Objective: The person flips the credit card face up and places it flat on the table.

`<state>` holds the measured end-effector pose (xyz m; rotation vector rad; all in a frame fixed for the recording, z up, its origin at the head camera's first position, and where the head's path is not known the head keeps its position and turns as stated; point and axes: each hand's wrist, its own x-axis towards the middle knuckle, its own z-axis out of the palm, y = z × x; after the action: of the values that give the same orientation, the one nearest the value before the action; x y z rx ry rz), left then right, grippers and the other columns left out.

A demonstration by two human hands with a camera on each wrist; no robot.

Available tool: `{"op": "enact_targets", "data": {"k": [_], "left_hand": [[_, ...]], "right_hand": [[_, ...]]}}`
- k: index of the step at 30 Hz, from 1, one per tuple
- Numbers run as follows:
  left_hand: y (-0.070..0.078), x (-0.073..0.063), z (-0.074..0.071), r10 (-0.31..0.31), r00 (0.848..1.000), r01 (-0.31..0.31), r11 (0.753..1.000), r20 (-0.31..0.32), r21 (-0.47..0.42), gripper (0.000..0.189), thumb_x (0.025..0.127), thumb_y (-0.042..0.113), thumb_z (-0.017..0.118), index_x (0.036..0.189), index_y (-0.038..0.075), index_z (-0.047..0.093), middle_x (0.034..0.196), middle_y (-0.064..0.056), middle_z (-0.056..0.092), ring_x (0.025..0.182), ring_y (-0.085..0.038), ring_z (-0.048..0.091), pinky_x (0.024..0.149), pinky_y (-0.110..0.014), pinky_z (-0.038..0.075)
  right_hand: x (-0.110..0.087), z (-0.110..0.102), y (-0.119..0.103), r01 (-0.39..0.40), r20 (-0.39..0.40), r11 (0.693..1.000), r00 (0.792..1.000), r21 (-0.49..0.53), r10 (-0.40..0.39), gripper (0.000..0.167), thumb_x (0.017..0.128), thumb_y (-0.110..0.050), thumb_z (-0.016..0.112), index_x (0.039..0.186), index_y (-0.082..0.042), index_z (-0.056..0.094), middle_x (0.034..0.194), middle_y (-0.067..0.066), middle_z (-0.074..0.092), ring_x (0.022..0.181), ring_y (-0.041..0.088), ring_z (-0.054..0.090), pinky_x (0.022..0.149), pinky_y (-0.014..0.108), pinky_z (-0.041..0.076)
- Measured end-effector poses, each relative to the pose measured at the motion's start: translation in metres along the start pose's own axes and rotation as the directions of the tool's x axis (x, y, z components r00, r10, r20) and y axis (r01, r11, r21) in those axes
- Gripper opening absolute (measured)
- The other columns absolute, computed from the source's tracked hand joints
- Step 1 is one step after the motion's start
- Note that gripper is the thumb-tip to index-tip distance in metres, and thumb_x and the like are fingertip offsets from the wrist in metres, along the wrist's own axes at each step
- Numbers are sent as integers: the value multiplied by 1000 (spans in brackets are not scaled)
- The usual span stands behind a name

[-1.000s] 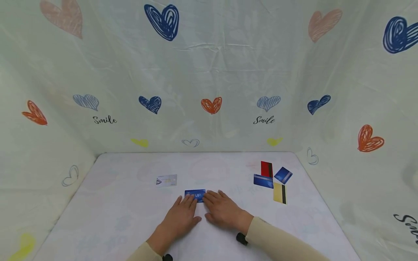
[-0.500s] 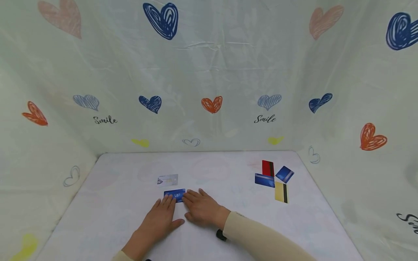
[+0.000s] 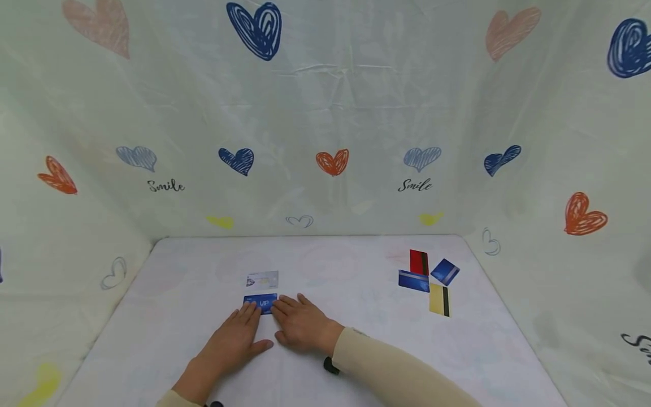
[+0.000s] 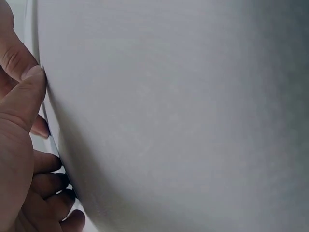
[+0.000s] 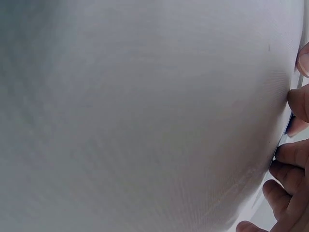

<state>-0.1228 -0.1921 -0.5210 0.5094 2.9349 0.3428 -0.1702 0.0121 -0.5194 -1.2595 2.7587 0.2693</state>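
A blue card marked VIP lies flat on the white tabletop, just in front of a silver-grey card. My left hand rests its outstretched fingertips on the near left part of the blue card, covering some of it, with the thumb spread to the right. At the card's right edge are the fingertips of my right hand, palm down. Seen low along the tabletop, the left wrist view has the left hand's thumb touching the surface, and in the right wrist view the right fingers meet it too.
Toward the back right lie a red card, a blue striped card, a second blue card turned at an angle and a gold card. A pale curtain with printed hearts surrounds the table.
Both hands have slid the blue VIP card leftward across the table, from right of the silver-grey card to directly in front of it. The other cards stay where they were.
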Motion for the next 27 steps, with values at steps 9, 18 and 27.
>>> {"op": "enact_targets", "data": {"k": [9, 18, 27], "left_hand": [[-3, -1, 2, 31, 1000, -31, 1000, -7, 3, 85, 99, 49, 71, 149, -15, 46, 160, -35, 40, 152, -50, 36, 123, -60, 34], [-2, -1, 1, 28, 1000, -28, 1000, 7, -2, 85, 100, 48, 70, 150, -15, 45, 161, -35, 39, 152, -50, 36, 123, -60, 33], [-3, -1, 2, 15, 999, -15, 1000, 38, 9, 86, 100, 52, 68, 153, -12, 43, 164, -32, 36, 155, -48, 33, 124, -60, 31]], "right_hand": [[4, 6, 1, -6, 13, 1000, 1000, 14, 6, 65, 110, -53, 45, 163, -17, 40, 170, -5, 37, 159, 14, 30, 126, 45, 34], [3, 4, 2, -5, 4, 1000, 1000, 12, 5, 66, 110, -54, 45, 165, -17, 37, 172, -5, 34, 160, 14, 29, 127, 44, 33], [2, 3, 1, -9, 8, 1000, 1000, 2, 9, 66, 110, -54, 44, 164, -18, 39, 171, -6, 36, 160, 13, 29, 126, 44, 33]]}}
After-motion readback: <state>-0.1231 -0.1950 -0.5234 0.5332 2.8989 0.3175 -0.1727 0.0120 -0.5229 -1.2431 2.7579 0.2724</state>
